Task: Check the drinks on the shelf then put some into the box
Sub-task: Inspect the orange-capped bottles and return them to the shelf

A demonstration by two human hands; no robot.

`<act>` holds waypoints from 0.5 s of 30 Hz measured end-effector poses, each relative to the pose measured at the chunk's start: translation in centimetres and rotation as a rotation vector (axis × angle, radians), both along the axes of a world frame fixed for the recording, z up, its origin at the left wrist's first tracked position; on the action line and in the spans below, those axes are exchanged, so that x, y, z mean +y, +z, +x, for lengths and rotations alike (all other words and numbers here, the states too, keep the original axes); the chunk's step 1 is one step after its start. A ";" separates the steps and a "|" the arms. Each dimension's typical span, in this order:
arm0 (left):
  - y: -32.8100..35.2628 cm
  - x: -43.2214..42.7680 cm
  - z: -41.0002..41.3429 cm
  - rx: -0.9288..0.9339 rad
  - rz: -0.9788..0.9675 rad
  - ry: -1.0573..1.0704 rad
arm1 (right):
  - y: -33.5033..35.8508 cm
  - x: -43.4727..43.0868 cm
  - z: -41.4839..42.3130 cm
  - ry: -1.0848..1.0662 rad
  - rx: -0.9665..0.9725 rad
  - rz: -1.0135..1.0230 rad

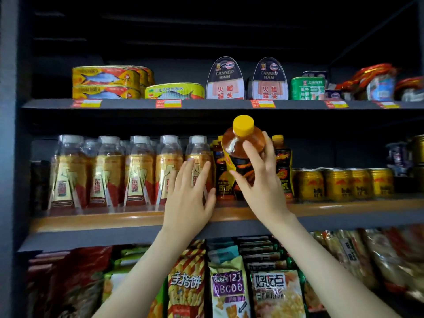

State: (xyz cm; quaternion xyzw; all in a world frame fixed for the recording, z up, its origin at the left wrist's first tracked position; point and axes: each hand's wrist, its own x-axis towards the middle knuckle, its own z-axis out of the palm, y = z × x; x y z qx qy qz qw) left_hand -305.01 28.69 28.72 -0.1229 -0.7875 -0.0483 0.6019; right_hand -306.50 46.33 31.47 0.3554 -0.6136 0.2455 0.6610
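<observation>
Head view: right hand (259,180), grip pinching a yellow-capped orange bottle (243,145) tilted above the middle shelf (114,222). Left hand (188,191), grip spread, fingers against gold-labelled bottles (137,173).

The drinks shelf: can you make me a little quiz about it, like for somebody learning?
1. True or false: the right hand holds a yellow-capped bottle tilted.
2. Which hand is open, fingers spread before the white-capped bottles?
3. What stands right of the yellow-capped bottles: A) gold cans, B) snack bags, C) ham tins?

Key: 1 true. 2 the left hand. 3 A.
</observation>
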 end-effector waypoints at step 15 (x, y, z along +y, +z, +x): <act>-18.0 4.6 11.3 -0.743 0.337 -0.705 | -20.7 2.5 11.8 0.354 -0.425 0.077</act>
